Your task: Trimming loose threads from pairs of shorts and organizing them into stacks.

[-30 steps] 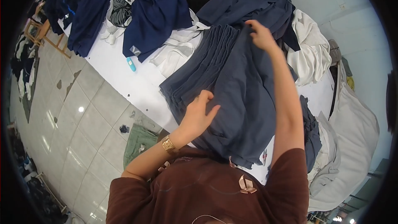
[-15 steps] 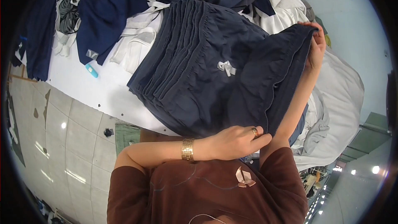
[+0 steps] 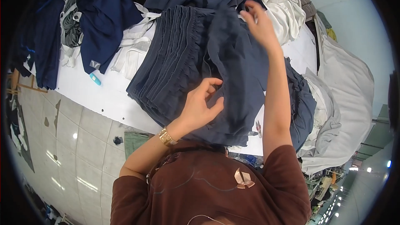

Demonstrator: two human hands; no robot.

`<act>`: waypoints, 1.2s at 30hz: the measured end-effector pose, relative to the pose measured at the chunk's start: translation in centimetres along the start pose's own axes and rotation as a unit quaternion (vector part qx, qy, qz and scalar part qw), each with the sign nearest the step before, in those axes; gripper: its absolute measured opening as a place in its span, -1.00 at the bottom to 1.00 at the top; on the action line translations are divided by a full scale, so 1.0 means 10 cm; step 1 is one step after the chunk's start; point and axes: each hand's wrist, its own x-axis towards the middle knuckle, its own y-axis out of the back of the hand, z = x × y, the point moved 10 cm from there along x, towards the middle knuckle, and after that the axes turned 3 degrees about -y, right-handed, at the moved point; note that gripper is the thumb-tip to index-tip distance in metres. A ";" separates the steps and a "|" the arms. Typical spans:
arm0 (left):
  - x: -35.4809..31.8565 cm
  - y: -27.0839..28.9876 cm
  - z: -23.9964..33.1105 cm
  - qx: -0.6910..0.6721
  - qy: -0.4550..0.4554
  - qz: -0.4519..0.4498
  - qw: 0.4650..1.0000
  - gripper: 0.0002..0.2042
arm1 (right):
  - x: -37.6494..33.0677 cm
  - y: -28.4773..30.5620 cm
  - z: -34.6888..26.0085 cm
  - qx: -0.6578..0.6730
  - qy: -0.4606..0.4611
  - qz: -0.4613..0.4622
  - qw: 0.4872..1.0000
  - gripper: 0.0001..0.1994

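A stack of dark navy garments with gathered elastic waistbands (image 3: 171,50) lies on the white table. Over its right part rests a loose navy garment (image 3: 235,71), its edge folded and slightly blurred. My left hand (image 3: 202,106) hovers over or lightly touches that garment near its open edge, fingers curved and thumb apart. Beyond the garment's far end my right hand (image 3: 259,25) is raised, its fingers spread and smeared a little by motion, with nothing seen in them.
Small red-handled thread snips (image 3: 258,129) lie right of the stack. A turquoise cutter-like tool (image 3: 95,79) sits at left, near blue cloth (image 3: 102,21) and white straps (image 3: 129,58). White fabric (image 3: 279,8) and a dark gathered garment (image 3: 300,104) lie to the right.
The top garment, stretched rightward between both hands before, now lies over the stack. My left hand has moved up; my right hand has come left and away from the garment's edge.
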 end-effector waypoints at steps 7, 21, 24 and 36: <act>0.12 -0.42 0.35 0.073 -0.183 -0.026 0.980 -0.74 | -1.28 -0.75 -0.08 0.194 -0.162 -0.292 0.923 -0.24; 0.83 -0.25 -0.89 0.510 -0.009 0.016 0.860 -0.79 | -0.98 -0.15 0.13 0.335 -0.148 -0.244 0.898 -0.49; 0.74 -0.13 -0.67 0.444 -0.033 0.040 0.895 -0.89 | -0.92 -0.15 0.13 0.346 -0.131 -0.254 0.893 -0.49; -1.04 2.46 0.44 0.575 -0.019 0.415 0.705 -0.51 | -1.08 -0.90 -0.92 0.286 -0.135 -0.333 0.888 -0.34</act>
